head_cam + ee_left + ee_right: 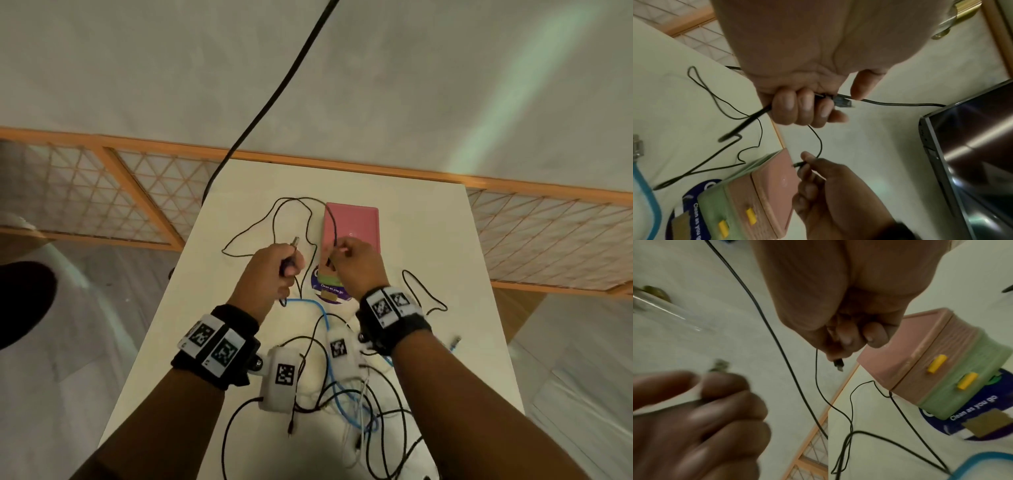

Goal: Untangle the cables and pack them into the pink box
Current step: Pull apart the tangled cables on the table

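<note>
The pink box (352, 224) lies closed on the white table (428, 240), with a green base and yellow latches (937, 363). My left hand (286, 265) grips a black cable near its plug (842, 102), whose metal tip (294, 241) points away from me. My right hand (334, 255) is in front of the box and pinches the small plug (838, 365) of a thin black cable (294, 202); that cable loops over the table left of the box. A blue cable (325, 318) and several black ones lie tangled (342, 397) between my forearms.
The box stands on a round purple sticker (330, 293). A thick black cord (274, 99) hangs from above to the table's far left edge. A wooden lattice screen (102, 192) runs behind the table. A dark glossy panel (972, 154) shows in the left wrist view.
</note>
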The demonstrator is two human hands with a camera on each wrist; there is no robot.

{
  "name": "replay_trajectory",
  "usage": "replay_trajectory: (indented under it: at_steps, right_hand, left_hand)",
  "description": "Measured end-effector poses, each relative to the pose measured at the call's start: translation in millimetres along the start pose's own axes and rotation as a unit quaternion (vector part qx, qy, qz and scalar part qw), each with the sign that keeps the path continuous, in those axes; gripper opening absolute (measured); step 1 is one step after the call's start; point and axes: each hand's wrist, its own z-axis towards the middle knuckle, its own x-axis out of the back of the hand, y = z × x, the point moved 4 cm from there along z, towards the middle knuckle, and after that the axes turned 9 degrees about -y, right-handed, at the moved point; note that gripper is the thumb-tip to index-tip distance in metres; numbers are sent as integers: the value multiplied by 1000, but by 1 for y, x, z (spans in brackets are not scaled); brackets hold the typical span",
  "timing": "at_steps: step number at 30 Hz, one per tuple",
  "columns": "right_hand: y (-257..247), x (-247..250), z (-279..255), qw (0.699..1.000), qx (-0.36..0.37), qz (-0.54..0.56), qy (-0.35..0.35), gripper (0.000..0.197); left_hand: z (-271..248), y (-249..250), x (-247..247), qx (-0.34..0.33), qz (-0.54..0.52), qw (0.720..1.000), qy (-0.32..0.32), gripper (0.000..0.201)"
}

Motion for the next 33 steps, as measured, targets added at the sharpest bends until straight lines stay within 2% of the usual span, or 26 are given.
replay_trajectory:
  at_steps: [4, 7, 12, 15, 18, 19, 23, 24, 25, 29, 33]
  right_hand:
    - [-1, -14, 52, 993, -49, 104, 1, 20]
    - [-3, -23, 80, 973, -90, 211, 0, 21]
    - [10, -39, 113, 962, -150, 214, -82, 38]
    - [18, -37, 112, 959, -153, 221, -86, 38]
    - [17, -18, 90, 982, -91, 154, -57, 23]
    - [19, -11, 79, 987, -71, 137, -51, 24]
    - [46, 4, 24, 997, -49, 30, -55, 23]
    - [61, 14, 3, 998, -49, 8, -47, 21]
    - [66, 0, -8, 997, -39, -15, -69, 19]
    - [90, -70, -28, 968, -1, -160, -191, 18]
    - [105, -106, -16, 928, -10, -289, -234, 28]
  left_hand:
    - [-11, -5, -3, -6, -53, 997, -63, 16]
    - [-19, -10, 1, -35, -58, 994, -89, 17]
    - [-23, -19, 10, -27, -101, 989, -105, 11]
    - [-20, -22, 16, -14, -111, 989, -96, 9]
    - [-17, -22, 19, 0, -93, 993, -77, 8]
    - [-15, -22, 18, 2, -88, 993, -74, 9]
    - [-8, -24, 14, -17, -45, 997, -62, 25]
    - [-2, -25, -3, -22, -22, 996, -81, 29]
    - [-2, -26, -1, -29, -13, 996, -81, 32]
    - [-1, -27, 2, -45, 22, 996, -70, 38]
    - [-1, -22, 2, -55, 29, 996, -62, 39]
